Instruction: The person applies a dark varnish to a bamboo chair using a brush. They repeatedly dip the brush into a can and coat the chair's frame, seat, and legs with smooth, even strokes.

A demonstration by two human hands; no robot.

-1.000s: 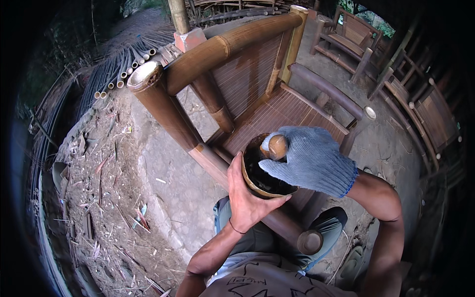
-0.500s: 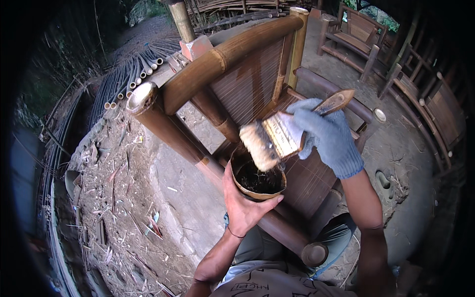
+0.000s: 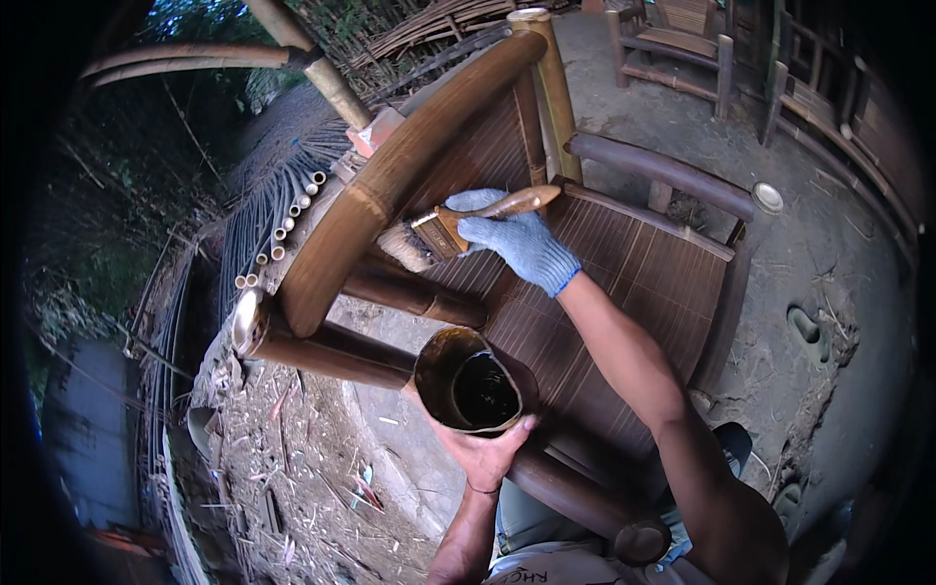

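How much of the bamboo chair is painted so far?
Hard to tell what is already coated: the bamboo chair looks brown and fairly even all over. In hand now: the gloved right hand holds a brush with its bristles at the thick curved armrest. The bare left hand holds a cup of dark liquid, which is not empty.

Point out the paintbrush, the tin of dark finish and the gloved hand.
paintbrush (image 3: 414, 244): head view, on its bristles.
tin (image 3: 441, 366): head view, on its outer wall.
right hand (image 3: 522, 244): head view, on the back of the blue glove.
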